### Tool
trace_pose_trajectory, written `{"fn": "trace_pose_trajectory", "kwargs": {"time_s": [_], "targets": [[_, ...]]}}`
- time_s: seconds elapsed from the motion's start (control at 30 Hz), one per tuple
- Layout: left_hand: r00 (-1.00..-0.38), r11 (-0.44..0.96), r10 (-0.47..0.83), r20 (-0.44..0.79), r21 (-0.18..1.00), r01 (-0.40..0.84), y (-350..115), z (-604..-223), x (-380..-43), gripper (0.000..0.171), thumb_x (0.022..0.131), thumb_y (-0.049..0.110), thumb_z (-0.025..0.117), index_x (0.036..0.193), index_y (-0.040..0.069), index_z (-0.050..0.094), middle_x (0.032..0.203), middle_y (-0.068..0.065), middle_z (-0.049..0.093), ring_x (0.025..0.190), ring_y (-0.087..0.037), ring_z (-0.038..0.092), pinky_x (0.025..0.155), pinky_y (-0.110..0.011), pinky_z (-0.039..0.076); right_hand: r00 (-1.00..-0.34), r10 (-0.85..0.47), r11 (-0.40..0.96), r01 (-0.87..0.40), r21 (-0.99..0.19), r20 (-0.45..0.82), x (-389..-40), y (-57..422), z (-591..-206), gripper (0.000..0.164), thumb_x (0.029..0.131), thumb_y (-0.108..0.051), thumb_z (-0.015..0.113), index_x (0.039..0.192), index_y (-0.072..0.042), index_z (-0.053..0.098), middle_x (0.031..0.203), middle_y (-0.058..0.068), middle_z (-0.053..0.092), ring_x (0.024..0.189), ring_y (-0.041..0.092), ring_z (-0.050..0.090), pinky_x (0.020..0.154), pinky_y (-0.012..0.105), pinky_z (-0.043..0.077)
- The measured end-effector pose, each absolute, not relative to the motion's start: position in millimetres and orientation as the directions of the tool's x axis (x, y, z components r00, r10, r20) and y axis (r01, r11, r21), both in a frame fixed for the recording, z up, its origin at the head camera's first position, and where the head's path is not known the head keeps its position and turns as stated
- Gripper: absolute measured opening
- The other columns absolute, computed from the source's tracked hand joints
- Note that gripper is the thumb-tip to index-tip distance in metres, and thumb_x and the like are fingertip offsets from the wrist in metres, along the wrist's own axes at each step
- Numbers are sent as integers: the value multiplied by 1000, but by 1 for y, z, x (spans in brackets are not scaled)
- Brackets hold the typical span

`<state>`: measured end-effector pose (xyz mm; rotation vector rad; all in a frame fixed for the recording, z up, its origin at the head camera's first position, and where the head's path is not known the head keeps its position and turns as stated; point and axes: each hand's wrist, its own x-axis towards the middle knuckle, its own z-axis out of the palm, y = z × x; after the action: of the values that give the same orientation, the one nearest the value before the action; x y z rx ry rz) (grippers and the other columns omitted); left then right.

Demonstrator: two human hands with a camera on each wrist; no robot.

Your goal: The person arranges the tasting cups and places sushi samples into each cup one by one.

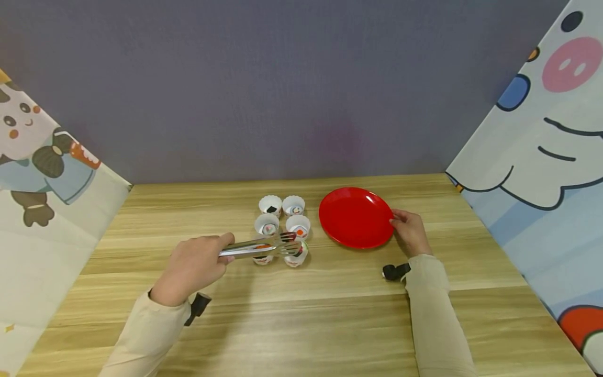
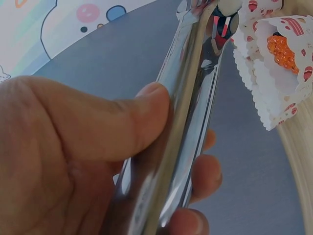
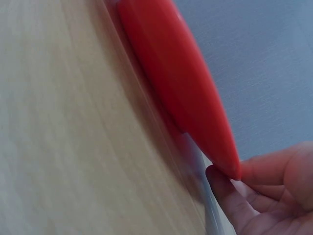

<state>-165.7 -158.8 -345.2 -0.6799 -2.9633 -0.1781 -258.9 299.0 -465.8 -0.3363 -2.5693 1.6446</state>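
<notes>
My left hand (image 1: 195,266) grips metal tongs (image 1: 247,249) with fork-like tips, its thumb pressed along one arm of the tongs in the left wrist view. The tips reach over the front right paper cup (image 1: 295,261), which holds something dark red and green; whether they touch it I cannot tell. Under the tongs stands the front left cup (image 1: 263,261), partly hidden, with an orange-topped piece (image 2: 282,53) inside. On the right, my right hand (image 1: 412,231) pinches the rim of a round red plate (image 1: 355,217) between thumb and fingers.
Behind the tongs stand more white paper cups: one with a dark piece (image 1: 270,204), one with a pale piece (image 1: 293,204), a middle left cup (image 1: 266,224) and a middle right cup (image 1: 298,226) with an orange bit. A grey wall (image 1: 292,94) rises behind the wooden table (image 1: 301,324).
</notes>
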Motion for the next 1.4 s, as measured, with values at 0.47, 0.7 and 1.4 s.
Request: {"fn": "trace_pose_trajectory", "kwargs": {"time_s": [0.47, 0.7, 1.4], "targets": [[-900, 893, 431, 69, 112, 436, -159, -348, -167, 15, 82, 22, 70, 89, 16, 58, 64, 7, 54, 51, -12, 42, 44, -31, 35, -973, 228, 332, 110, -937, -33, -257, 297, -465, 37, 90, 1, 50, 123, 16, 51, 120, 30, 57, 94, 14, 58, 73, 15, 48], [-896, 891, 438, 72, 97, 444, -157, -348, -169, 15, 82, 22, 70, 86, 16, 57, 60, 7, 50, 49, -12, 40, 42, -30, 32, -972, 228, 340, 140, -930, -63, -257, 296, -464, 37, 93, 3, 47, 128, 15, 47, 126, 31, 52, 83, -2, 53, 71, 10, 46], [-911, 905, 403, 85, 115, 410, -158, -339, -168, 15, 83, 22, 69, 89, 15, 57, 65, 4, 53, 52, -13, 43, 43, -33, 35, -965, 249, 342, 169, -925, -84, -260, 298, -469, 38, 93, 0, 47, 129, 13, 48, 126, 28, 54, 93, 10, 56, 71, 10, 46]]}}
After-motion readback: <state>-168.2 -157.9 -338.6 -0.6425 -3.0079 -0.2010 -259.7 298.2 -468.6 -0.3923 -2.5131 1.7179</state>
